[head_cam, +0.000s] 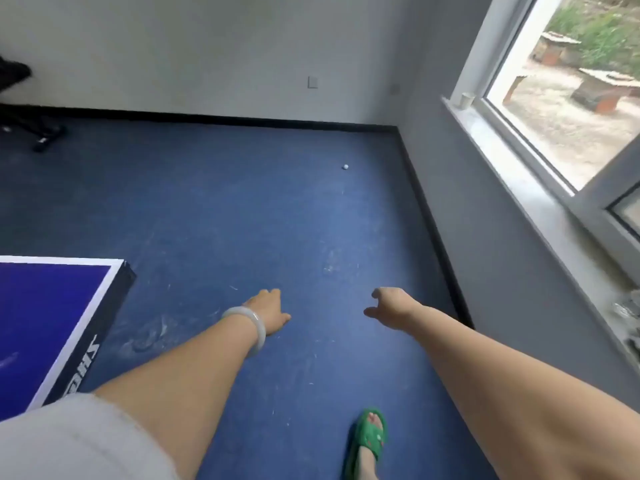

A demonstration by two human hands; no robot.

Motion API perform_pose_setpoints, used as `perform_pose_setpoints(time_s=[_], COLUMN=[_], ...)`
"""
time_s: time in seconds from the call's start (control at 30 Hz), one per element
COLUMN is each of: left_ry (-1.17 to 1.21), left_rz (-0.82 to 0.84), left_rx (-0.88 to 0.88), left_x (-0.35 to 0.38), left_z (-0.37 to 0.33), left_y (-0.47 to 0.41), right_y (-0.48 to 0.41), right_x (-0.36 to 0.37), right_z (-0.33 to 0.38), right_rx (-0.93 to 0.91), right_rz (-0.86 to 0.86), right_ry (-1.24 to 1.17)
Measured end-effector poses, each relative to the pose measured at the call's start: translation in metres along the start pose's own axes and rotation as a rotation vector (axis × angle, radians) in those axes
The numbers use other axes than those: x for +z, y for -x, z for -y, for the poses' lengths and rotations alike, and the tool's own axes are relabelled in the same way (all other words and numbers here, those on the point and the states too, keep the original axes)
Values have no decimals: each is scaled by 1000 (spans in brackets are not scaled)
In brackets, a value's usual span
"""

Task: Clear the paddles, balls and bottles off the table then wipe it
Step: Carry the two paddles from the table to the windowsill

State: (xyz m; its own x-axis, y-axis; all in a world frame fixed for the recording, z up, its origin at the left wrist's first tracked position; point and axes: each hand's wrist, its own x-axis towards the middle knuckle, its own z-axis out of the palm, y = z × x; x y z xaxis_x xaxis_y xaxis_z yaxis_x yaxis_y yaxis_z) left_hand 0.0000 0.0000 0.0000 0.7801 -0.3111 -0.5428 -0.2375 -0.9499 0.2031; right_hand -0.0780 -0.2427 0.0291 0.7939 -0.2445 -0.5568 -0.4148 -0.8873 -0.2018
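Left grip (266, 311) and right grip (388, 306) released, empty; table (52, 306) lettering (83, 368) starts "SH".

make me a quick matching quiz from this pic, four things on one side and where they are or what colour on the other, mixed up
Things:
1 ball
2 cup
3 bracelet
4 slipper

Place or colour:
a green
b on the window sill
c on the blue floor, towards the far wall
d round the wrist of the left hand

Pairs: 1-c, 2-b, 3-d, 4-a
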Motion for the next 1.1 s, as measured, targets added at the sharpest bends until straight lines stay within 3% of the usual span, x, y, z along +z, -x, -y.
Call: perform_pose_setpoints(time_s=[0.47,0.63,1.1], left_ry=[376,399,504], left_rz=[-138,-183,-190], left_rx=[-486,-627,-739], left_x=[-86,-137,-259], left_z=[41,99,251], left_y=[-119,-159,-286], right_y=[-246,-314,-473], right_x=[-117,-154,-218], right_z=[95,178,428], right_rx=[-326,-432,-625], right_rz=[151,162,193], right_ry=[169,199,393])
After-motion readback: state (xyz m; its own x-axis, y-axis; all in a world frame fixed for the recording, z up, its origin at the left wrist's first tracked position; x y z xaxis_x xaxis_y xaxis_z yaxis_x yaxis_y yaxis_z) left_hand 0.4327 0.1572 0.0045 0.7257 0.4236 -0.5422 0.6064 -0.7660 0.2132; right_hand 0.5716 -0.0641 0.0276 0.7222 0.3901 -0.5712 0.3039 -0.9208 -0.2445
